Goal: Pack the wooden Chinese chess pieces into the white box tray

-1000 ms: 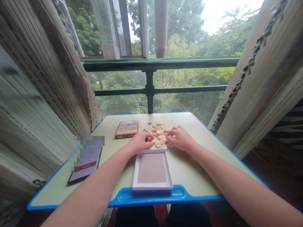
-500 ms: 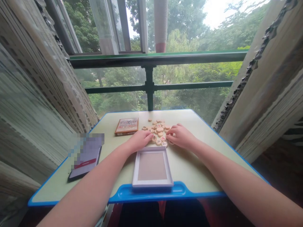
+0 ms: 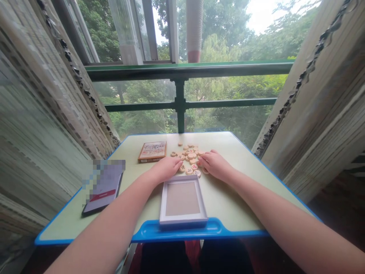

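Observation:
Round wooden Chinese chess pieces [image 3: 192, 156] lie in a loose heap at the middle of the table, some showing red or black characters. My left hand [image 3: 168, 167] rests at the heap's left side, its fingertips drawn together beside a black-marked piece [image 3: 182, 168]; whatever they hold is hidden. At the right side, my right hand [image 3: 213, 163] has curled fingers on a red-marked piece [image 3: 199, 163]. Another piece [image 3: 205, 171] lies partly under that hand. Nearer to me is a shallow white box tray [image 3: 203, 205] with a beige bottom.
A flat printed box [image 3: 152, 151] lies behind my left hand. On the left, a phone or tablet [image 3: 104, 196] lies partly blurred out. The pale table [image 3: 242, 213] has a blue rim and a front trough [image 3: 176, 230]. Curtains [image 3: 299, 102] flank a green railing [image 3: 188, 69].
My left hand has shifted slightly left, and the black-marked piece beside it sits a little further left. My right hand's fingers have moved inward and a red-marked piece now shows under them.

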`<move>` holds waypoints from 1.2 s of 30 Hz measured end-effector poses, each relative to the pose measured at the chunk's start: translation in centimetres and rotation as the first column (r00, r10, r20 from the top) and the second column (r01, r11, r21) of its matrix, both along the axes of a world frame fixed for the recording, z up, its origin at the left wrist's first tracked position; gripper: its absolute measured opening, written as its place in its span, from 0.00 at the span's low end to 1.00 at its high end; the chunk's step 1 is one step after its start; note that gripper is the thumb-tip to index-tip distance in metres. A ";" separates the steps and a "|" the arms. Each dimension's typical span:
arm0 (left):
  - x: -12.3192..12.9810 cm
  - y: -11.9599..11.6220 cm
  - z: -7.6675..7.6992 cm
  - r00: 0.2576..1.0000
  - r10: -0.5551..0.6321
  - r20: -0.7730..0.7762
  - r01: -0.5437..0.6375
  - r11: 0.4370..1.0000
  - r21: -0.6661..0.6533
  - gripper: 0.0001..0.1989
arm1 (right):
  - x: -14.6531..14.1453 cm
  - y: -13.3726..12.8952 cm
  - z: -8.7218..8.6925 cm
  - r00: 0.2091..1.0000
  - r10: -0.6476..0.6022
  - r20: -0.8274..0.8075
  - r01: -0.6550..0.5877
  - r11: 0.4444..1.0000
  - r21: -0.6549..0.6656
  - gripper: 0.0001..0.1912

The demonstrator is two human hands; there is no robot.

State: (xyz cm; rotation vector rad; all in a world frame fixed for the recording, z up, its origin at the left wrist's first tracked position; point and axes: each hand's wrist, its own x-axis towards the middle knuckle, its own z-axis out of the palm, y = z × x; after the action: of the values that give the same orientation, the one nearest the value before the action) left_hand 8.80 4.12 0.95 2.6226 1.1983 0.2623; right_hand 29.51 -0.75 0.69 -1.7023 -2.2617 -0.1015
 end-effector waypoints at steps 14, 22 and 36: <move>-0.2 -0.6 0.8 0.995 0.047 -0.087 -0.044 0.998 0.044 0.20 | 0.0 -0.1 -0.3 0.990 0.001 -0.139 0.004 0.999 0.039 0.14; -0.4 -0.3 0.8 0.999 0.031 0.028 -0.030 0.999 -0.023 0.20 | -0.5 -0.6 -0.3 0.986 0.146 -0.086 -0.144 0.989 0.028 0.17; -0.9 -0.9 0.6 0.993 0.031 0.111 -0.008 0.980 -0.200 0.22 | -0.6 -1.2 0.1 0.981 0.176 -0.079 -0.178 0.984 -0.022 0.17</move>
State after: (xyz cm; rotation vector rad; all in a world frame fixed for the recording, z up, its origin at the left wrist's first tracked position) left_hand 7.90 3.26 1.57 2.3918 1.1500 0.2753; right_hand 28.93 -1.99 0.76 -1.4834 -2.3551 0.0364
